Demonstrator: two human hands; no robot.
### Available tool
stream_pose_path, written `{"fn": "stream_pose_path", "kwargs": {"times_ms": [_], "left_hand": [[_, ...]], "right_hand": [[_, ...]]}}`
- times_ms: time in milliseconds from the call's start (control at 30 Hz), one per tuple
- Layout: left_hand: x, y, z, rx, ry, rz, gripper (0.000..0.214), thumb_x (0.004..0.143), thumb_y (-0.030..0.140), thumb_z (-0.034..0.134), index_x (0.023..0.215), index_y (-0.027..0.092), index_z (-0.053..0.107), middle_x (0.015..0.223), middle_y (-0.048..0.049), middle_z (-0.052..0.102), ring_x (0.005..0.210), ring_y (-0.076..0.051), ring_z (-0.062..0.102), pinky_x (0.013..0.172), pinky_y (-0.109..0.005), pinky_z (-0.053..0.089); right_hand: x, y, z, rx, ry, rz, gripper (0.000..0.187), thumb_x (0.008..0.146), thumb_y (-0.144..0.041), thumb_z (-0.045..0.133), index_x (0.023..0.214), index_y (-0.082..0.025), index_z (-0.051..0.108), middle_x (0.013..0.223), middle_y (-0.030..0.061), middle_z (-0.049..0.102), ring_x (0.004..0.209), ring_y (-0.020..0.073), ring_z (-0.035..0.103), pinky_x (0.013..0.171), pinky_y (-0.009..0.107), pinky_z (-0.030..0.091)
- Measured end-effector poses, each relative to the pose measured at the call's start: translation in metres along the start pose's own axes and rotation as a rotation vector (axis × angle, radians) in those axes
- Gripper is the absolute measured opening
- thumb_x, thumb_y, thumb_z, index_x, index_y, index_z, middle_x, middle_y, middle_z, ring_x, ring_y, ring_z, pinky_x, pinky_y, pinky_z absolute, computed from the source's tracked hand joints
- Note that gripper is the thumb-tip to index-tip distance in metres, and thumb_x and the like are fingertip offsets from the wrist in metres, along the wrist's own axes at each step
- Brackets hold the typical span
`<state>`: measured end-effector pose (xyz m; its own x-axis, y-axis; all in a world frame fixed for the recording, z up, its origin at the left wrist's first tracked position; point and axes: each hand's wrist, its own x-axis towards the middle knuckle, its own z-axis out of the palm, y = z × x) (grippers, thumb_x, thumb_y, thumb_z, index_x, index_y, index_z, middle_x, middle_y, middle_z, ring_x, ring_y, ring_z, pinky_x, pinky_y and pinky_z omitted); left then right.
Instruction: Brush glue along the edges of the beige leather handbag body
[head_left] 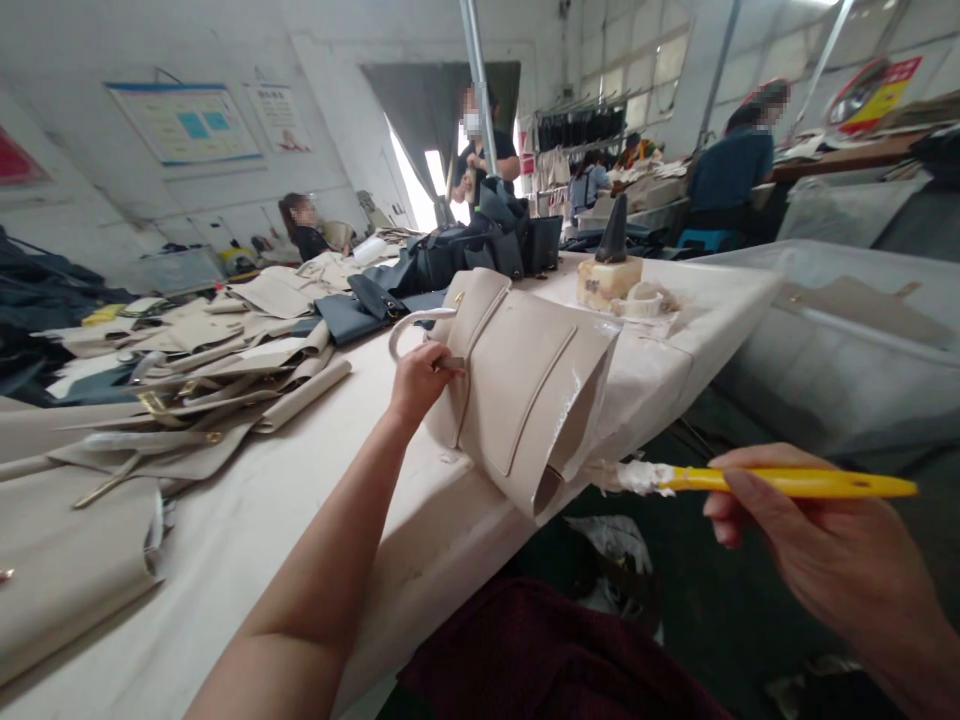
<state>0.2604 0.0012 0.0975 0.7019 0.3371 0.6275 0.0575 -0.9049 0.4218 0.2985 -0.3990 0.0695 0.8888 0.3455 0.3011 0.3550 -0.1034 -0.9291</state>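
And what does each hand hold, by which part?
The right hand holds a slim yellow brush by its handle; the left hand, a beige leather-like bag, apparently by a narrow strap.

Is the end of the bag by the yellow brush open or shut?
Open: the bag gapes at that end, its edges apart and the inside showing, facing the yellow brush in the right hand.

White table (255,490): 1 beige bag (499,385), beige pieces (274,292), dark bags (480,245).

Whitish walls (341,120) carry a blue-edged chart (176,122); a dark curtain (420,110) hangs before a bright opening — windows (666,65) sit high at right — dark floor (697,600) beside the pale table (225,560).
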Motion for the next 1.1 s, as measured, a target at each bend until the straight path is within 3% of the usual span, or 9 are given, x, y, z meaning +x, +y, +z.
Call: {"fn": "stream_pose_path", "kwargs": {"times_ms": [167,300,467,600,800,967,1100], "left_hand": [[0.027,0.009,-0.007,0.109,0.122,-0.004,0.021,0.068,0.018,0.073,0.065,0.018,0.052,0.065,0.0026,0.052,0.068,-0.015,0.047,0.062,-0.025,0.033],[0.039,0.017,0.0,0.235,0.212,-0.032,0.02,0.072,0.019,0.071,0.066,0.019,0.052,0.071,0.0005,0.056,0.073,-0.017,0.051,0.065,-0.027,0.035],[0.012,0.019,0.014,0.307,0.15,0.021,0.016,0.076,0.018,0.069,0.068,0.019,0.056,0.071,-0.0017,0.058,0.072,-0.018,0.054,0.062,-0.027,0.034],[-0.008,0.021,0.016,0.316,0.126,0.12,0.017,0.079,0.019,0.067,0.066,0.019,0.056,0.07,-0.0017,0.058,0.07,-0.018,0.054,0.062,-0.027,0.035],[-0.014,0.019,0.009,0.247,0.196,0.081,0.019,0.077,0.019,0.069,0.065,0.019,0.054,0.066,0.0001,0.055,0.066,-0.016,0.051,0.06,-0.026,0.032],[-0.019,0.016,0.009,0.17,0.224,0.1,0.02,0.076,0.017,0.068,0.064,0.019,0.052,0.064,0.0012,0.052,0.065,-0.015,0.049,0.06,-0.025,0.033],[-0.022,0.013,0.01,0.116,0.262,0.092,0.02,0.075,0.017,0.067,0.063,0.019,0.051,0.063,0.0022,0.051,0.063,-0.014,0.048,0.06,-0.024,0.034]], "right_hand": [[-0.007,0.0,-0.005,-0.025,0.081,-0.021,0.032,0.084,-0.058,0.063,0.087,-0.026,0.064,0.064,0.0009,0.064,0.049,0.0157,0.059,0.046,0.025,0.053],[-0.004,0.003,-0.009,-0.039,0.109,-0.041,0.033,0.085,-0.056,0.062,0.086,-0.023,0.064,0.065,0.0005,0.064,0.051,0.0143,0.06,0.048,0.022,0.052],[-0.001,0.008,-0.014,-0.141,0.163,-0.07,0.04,0.084,-0.059,0.06,0.085,-0.02,0.064,0.064,0.0024,0.066,0.05,0.0161,0.061,0.047,0.024,0.054],[0.003,0.009,-0.013,-0.159,0.136,-0.098,0.04,0.085,-0.06,0.059,0.084,-0.02,0.064,0.064,0.0029,0.066,0.051,0.0166,0.062,0.047,0.024,0.054],[0.006,0.006,0.008,-0.124,0.062,-0.162,0.033,0.088,-0.054,0.06,0.082,-0.021,0.064,0.062,0.0004,0.065,0.048,0.0138,0.061,0.045,0.02,0.051],[0.026,0.033,0.035,-0.14,0.011,-0.338,0.025,0.09,-0.046,0.061,0.085,-0.022,0.064,0.066,-0.0009,0.065,0.05,0.0125,0.061,0.05,0.022,0.049],[0.032,0.051,0.04,-0.193,-0.032,-0.413,0.019,0.093,-0.04,0.06,0.087,-0.022,0.063,0.064,-0.0027,0.062,0.049,0.0123,0.06,0.049,0.022,0.048]]}}
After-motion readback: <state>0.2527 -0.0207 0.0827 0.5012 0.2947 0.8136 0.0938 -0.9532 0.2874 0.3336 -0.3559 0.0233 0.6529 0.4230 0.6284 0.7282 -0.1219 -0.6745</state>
